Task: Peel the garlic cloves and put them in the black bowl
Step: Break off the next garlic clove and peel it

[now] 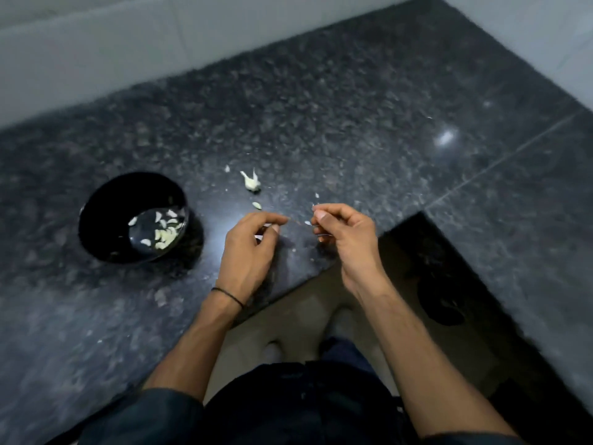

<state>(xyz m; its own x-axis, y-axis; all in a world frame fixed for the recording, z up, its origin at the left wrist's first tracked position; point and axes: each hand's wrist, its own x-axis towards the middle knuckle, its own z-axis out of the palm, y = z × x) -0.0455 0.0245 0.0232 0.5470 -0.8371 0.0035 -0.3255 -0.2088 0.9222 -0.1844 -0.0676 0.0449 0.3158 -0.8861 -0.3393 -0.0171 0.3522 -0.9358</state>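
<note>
Polished, speckled dark granite counter [321, 107], glossy black bowl [106, 226], matt pale wall tiles [96, 43], papery garlic skins [251, 181].

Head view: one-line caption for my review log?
Curled left hand and right hand over dark stone counter; peeled cloves in black bowl, garlic scraps nearby.

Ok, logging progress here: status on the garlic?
Fingers curled on left grip and right grip, contents too blurred. Several peeled cloves in black bowl. One garlic piece on counter. No obstruction seen.
</note>
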